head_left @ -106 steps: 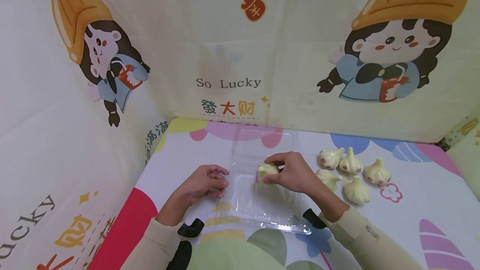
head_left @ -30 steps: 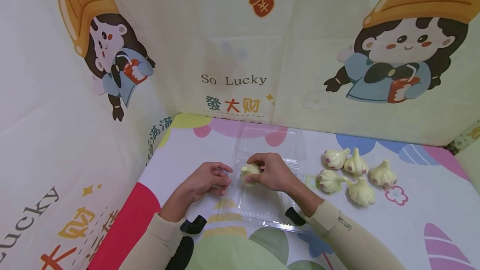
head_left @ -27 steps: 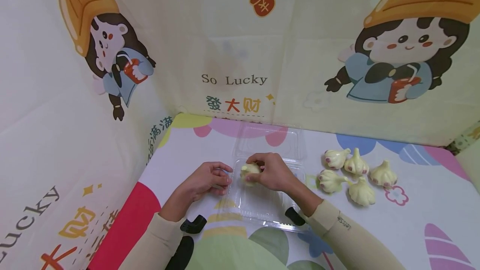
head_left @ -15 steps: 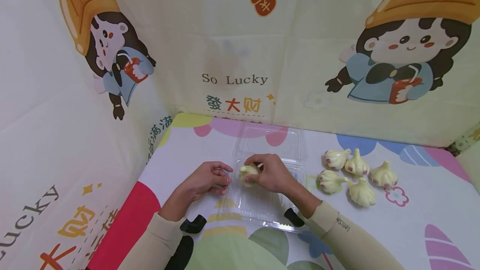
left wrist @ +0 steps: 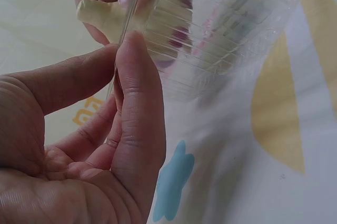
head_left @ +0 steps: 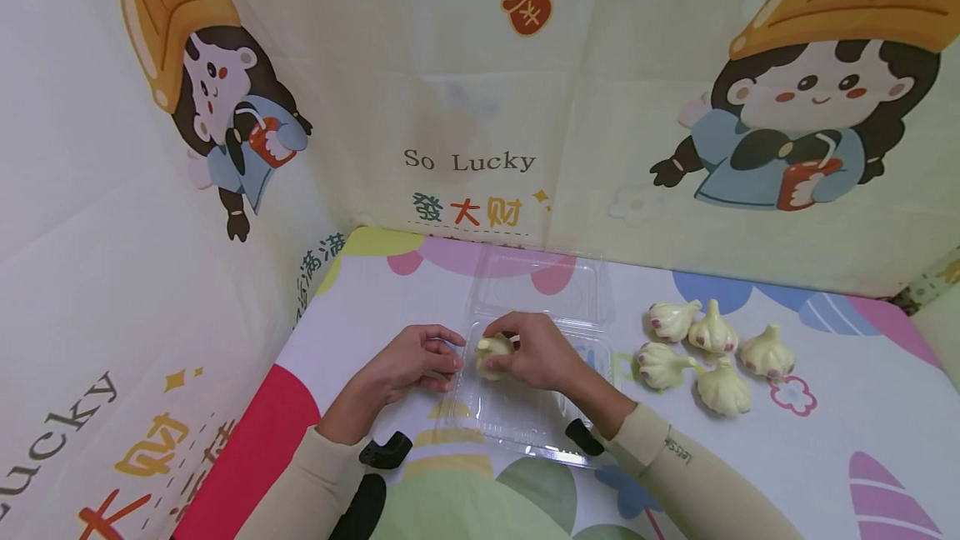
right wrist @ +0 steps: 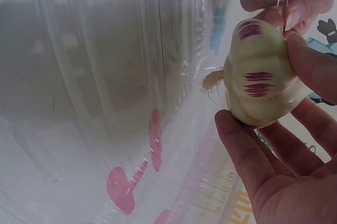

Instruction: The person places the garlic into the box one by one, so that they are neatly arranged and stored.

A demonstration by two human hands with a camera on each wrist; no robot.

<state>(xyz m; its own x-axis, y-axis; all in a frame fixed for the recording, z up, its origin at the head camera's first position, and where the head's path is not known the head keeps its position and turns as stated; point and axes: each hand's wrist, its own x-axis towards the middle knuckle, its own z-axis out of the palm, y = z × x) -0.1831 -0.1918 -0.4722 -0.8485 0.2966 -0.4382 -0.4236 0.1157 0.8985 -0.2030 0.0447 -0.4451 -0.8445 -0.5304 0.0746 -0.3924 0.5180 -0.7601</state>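
Note:
A clear plastic clamshell box (head_left: 517, 415) stands with its lid laid back toward the wall. My left hand (head_left: 408, 367) pinches the box's left rim between thumb and finger, as the left wrist view shows. Over the left part of the base, my right hand (head_left: 546, 354) grips a garlic bulb (head_left: 492, 357) between thumb and fingers. In the right wrist view this pale bulb (right wrist: 263, 84) shows purple streaks and a tuft of roots, which faces the box floor. Its stem points toward the left hand, right by the box wall.
Several more garlic bulbs (head_left: 712, 332) lie in a loose group to the right of the box. A patterned cloth (head_left: 795, 473) covers the table. Printed fabric walls (head_left: 360, 65) rise behind and at the left.
My right hand has carried the garlic bulb leftward over the box, close to its left wall. The left hand stays at the rim. The other bulbs have not moved.

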